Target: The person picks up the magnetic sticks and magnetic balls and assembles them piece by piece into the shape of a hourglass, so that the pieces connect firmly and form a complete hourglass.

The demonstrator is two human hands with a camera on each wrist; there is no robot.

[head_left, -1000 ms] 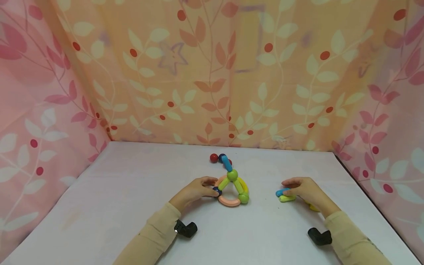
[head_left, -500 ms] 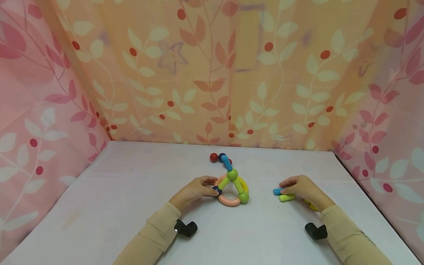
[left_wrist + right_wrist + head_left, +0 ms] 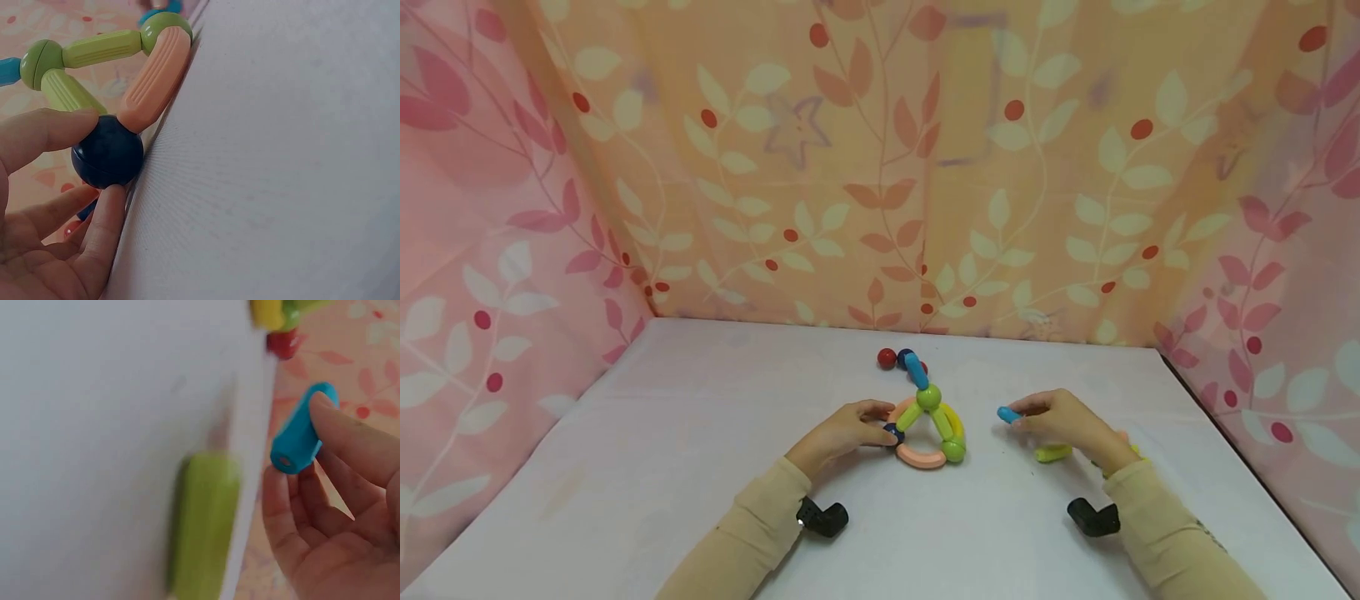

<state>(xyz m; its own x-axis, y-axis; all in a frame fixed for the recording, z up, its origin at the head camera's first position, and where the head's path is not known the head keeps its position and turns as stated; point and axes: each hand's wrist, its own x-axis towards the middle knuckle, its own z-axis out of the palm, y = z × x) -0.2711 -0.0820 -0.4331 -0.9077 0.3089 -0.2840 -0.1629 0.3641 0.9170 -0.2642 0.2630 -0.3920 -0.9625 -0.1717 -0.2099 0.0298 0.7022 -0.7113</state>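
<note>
My left hand [image 3: 850, 428] pinches a dark blue ball [image 3: 107, 152] between thumb and fingers. That ball is a corner of a built frame on the table, with pink curved rods [image 3: 921, 457], a yellow curved rod [image 3: 955, 419] and green straight rods [image 3: 103, 49] rising to a green ball [image 3: 928, 397]. A blue rod [image 3: 916, 371] leans out from this top ball toward the back. To the right of the frame, my right hand [image 3: 1063, 421] holds a loose blue rod [image 3: 303, 431] between thumb and fingers, raised off the table.
Under my right hand lies a light green rod [image 3: 1054, 452]. Yellow and pink pieces [image 3: 1133, 448] are partly hidden behind the right wrist. A red ball [image 3: 887, 358] sits behind the frame, beside another dark blue ball [image 3: 904, 359]. Patterned curtains stand around the white table [image 3: 700, 375].
The right hand has lifted the blue rod away from beside the green rod and carried it left toward the frame. The left hand keeps its hold on the dark blue ball.
</note>
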